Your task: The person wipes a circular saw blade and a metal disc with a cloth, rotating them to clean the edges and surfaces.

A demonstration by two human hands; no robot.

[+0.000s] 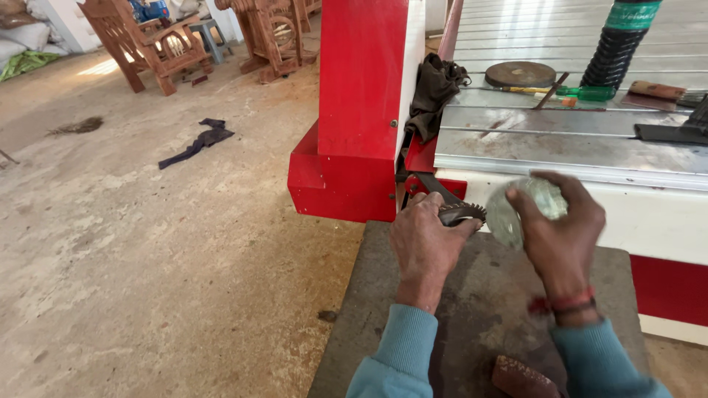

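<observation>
Setting: Workshop with a dusty concrete floor (147,243); carved wooden chairs (151,44) stand at the far end, and a dark rag (195,144) lies on the floor well apart from the work.
Machine: red and white machine frame (361,110) with a ribbed metal bed (560,140); a dark cloth (435,92) hangs at its edge.
On the bed: a round disc (520,74), a green-handled screwdriver (582,93), a black corrugated hose (616,48).
Counter: a dark grey slab (479,309) just below the machine, with a reddish-brown block (523,377) near the sleeves.
Left hand: left hand (424,243), fingers clenched around a toothed metal gear (464,214), held above the counter, close against the machine's lower edge.
Right hand: right hand (557,236), fingers curled over a clear rounded piece (520,210) just beside the gear; it is blurred, so its exact kind cannot be told.
Risk, slipping: the clear piece looks smooth; a loose grasp could let it drop onto the slab and crack.
Risk, teeth: the gear's teeth sit next to bare fingertips; a sudden twist could nick skin.
Risk, pinching: both hands crowd the red bracket (435,184); a jerk could jam knuckles against it.
</observation>
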